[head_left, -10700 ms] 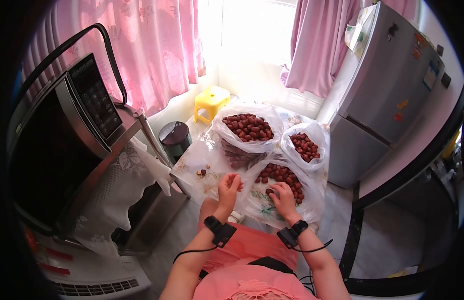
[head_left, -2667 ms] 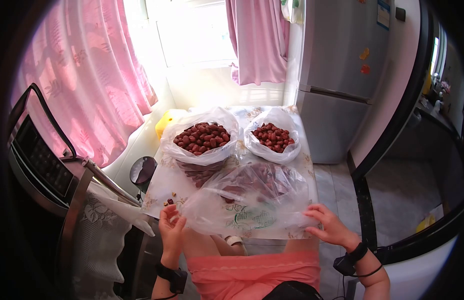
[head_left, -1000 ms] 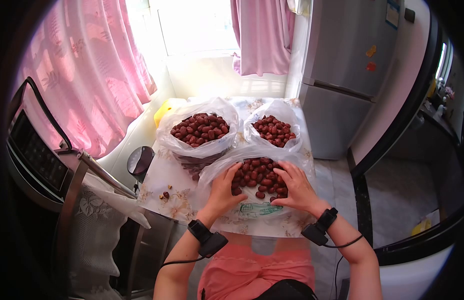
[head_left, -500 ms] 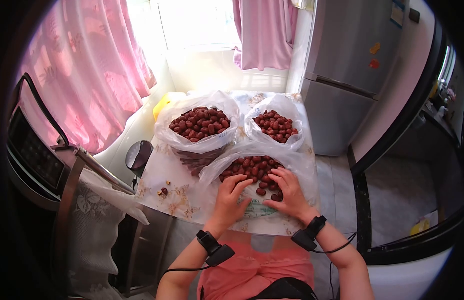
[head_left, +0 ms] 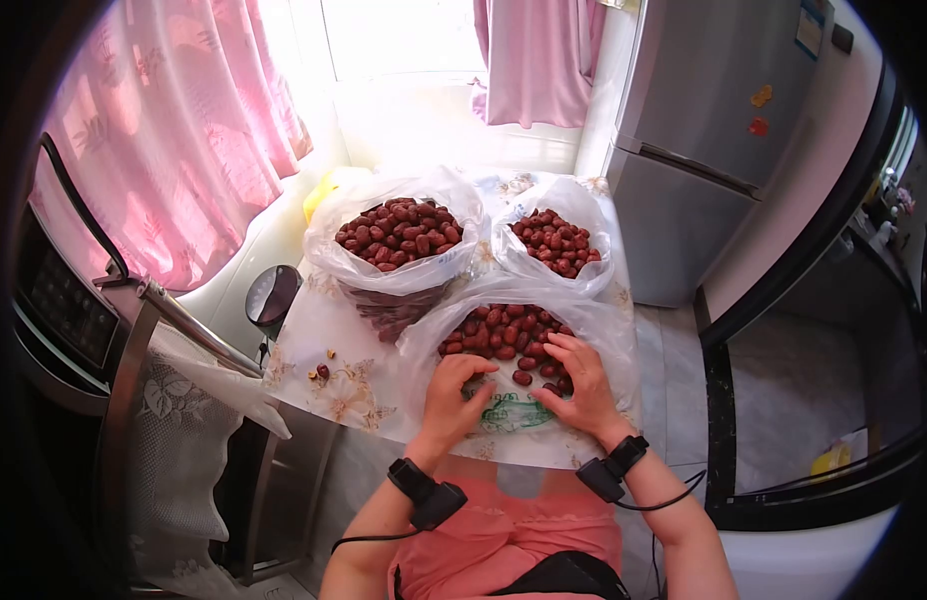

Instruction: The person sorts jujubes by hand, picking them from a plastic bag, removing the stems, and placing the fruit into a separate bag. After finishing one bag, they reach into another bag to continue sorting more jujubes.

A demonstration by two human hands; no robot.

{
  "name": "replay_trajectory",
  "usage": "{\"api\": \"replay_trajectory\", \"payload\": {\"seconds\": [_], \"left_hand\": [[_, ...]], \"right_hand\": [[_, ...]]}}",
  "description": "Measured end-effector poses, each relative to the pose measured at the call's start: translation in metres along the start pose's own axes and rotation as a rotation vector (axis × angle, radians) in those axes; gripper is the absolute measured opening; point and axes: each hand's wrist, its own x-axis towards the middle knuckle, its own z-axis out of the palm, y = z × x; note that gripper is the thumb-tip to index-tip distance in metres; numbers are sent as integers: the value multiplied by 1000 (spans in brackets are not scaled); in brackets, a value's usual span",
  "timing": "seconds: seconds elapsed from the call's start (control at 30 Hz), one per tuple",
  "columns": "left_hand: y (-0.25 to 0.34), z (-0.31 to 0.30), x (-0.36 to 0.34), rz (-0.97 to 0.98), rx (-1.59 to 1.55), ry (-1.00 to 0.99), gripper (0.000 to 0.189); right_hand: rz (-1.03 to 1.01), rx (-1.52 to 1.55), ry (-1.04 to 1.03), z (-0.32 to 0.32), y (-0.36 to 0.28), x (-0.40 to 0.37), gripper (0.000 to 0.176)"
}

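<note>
Both hands work in the near bag [head_left: 422,340] of dates [head_left: 504,325] at the desk's [head_left: 329,320] front edge.
Left hand [head_left: 452,390]: fingers [head_left: 474,365] curled together; can't tell if on a date.
Right hand [head_left: 576,385]: fingers spread flat on the dates.
Two far bags [head_left: 384,285] heaped, scraps [head_left: 321,371] set aside; sorting looks roughly midway.

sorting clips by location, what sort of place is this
Probably a home kitchen: a refrigerator on the right, a microwave oven on the left, and bags of small red fruit on a small table by a curtained window.
</note>
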Motion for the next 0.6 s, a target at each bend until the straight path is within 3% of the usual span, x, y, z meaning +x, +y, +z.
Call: {"api": "replay_trajectory", "payload": {"seconds": [0.13,0.2,0.43,0.5,0.53,0.6], "left_hand": [[20,15,11,103,130,6,30],[19,25,12,133,261,-86,29],[18,32,10,91,299,-105,26],[20,24,2,-184,-214,-103,21],[19,21,-2,-186,-200,-101,21],[14,17,-10,-347,-702,-80,12]], "right_hand": [[19,50,20,0,-1,0,61],[16,47,20,2,1,-1,60],[20,62,30,2,2,-1,58],[21,49,34,1,0,-1,57],[23,29,34,1,0,-1,56],[23,36,34,1,0,-1,55]]}}
